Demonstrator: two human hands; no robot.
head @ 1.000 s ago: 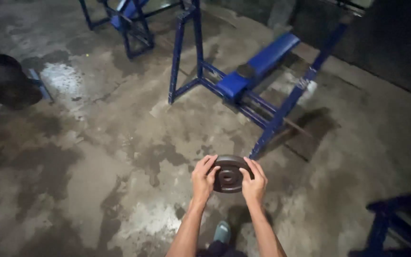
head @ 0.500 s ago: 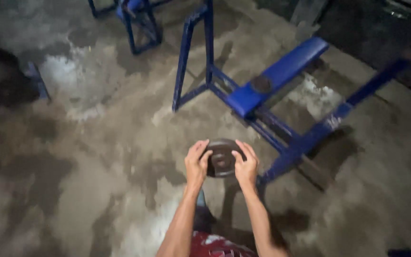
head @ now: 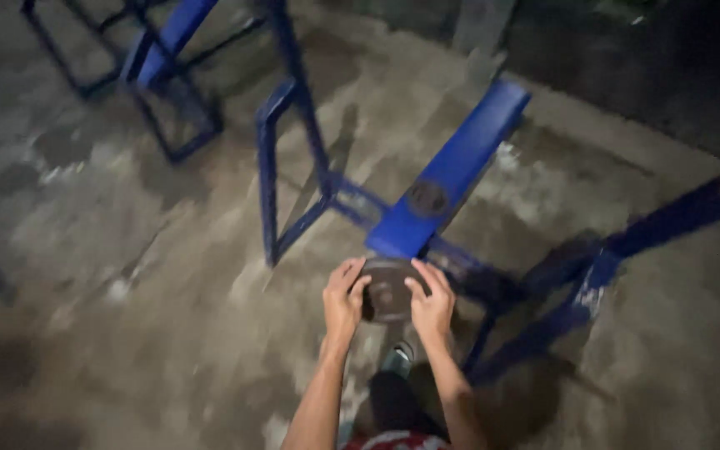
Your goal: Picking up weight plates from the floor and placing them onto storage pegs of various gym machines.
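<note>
Broadly, stained grey concrete floor all round the blue bench. Padded board of the bench long and slanting, carried on a blue tube frame with uprights at its left and low rails at its right. Second blue rack well beyond the bench, to its upper left, blurred. Dark round disc lying flat on the lower end of the bench pad. Just below that end, off the floor, dark round weight plate held up face-on. Left hand clasped on the plate's left rim, right hand on its right rim, fingers curled over the front, thumbs hidden. Step in hand, by judgement: carrying the plate two-handed close to the bench; looks heavy, so calls for a firm grip on both sides. Shoe under the plate. No packages or signs seen; one pale patch on the frame right of the bench, too blurred to tell.
</note>
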